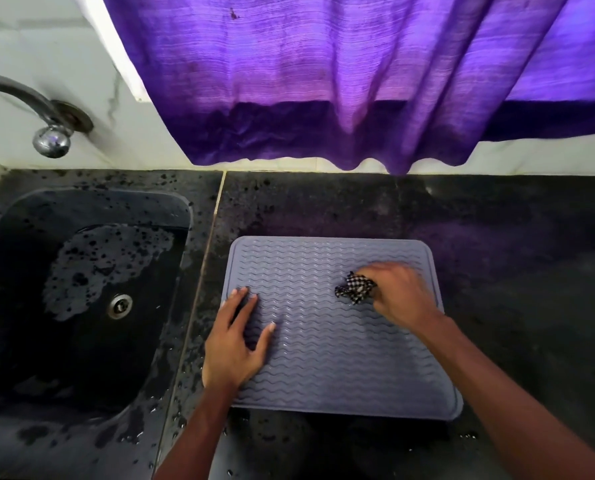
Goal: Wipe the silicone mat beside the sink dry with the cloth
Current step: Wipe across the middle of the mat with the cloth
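Silicone mat [323, 358] lay flat on the dark counter [514, 271], just right of the sink [19, 341] and close to the counter's front edge, with its left edge near the seam beside the basin. On my feed I read this as the wiping step itself, under way and not finished. The left hand [235, 344] was spread flat on the mat's near left part, fingers straight and pressing down, holding nothing. I took it for an anchor to stop the mat sliding. The right hand [400, 292] was curled round a small, bunched checked cloth [355, 291], which touched the mat toward its far right corner. That hand was blurred, so I could tell only that it gripped the bundle, not how each finger lay. A few glints showed on the ridges by the cloth and nearer the mat's middle. I judged them to be water, though the picture was too soft to be sure. Droplets dotted the counter along the mat's left and front edges, and the sink basin was wet. For the next move, I judged the cloth would need to run along the wavy ridges across the middle and the near right part. It would then need the patch under the left hand, which would have to lift or shift. Wadded so small, the cloth covered little, so opening it out would probably help.
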A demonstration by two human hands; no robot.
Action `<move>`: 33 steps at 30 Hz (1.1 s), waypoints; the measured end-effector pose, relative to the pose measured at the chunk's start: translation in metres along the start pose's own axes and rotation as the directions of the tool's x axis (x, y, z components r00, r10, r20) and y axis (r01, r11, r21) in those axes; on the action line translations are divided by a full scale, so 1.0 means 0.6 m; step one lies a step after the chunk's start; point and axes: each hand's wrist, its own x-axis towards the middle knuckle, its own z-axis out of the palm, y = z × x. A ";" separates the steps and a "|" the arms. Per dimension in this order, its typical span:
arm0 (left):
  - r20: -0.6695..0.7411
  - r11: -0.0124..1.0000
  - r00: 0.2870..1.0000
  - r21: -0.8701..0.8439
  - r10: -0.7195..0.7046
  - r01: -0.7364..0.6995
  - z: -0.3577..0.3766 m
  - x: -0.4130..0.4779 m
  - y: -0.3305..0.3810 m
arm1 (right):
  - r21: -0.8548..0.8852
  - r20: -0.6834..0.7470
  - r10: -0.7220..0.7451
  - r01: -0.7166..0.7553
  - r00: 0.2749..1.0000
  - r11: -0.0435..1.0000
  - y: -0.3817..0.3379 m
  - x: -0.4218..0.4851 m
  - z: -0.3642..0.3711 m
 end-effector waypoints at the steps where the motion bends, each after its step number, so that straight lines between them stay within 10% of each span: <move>1: 0.003 1.000 1.000 0.001 0.001 -0.001 0.000 0.000 0.000 | -0.013 -0.003 -0.008 0.008 1.000 1.000 -0.013 0.007 0.005; 33: -0.048 0.995 0.999 -0.093 0.025 -0.030 -0.013 -0.029 -0.019 | 0.035 -0.031 -0.031 0.032 0.999 0.999 -0.167 0.081 0.053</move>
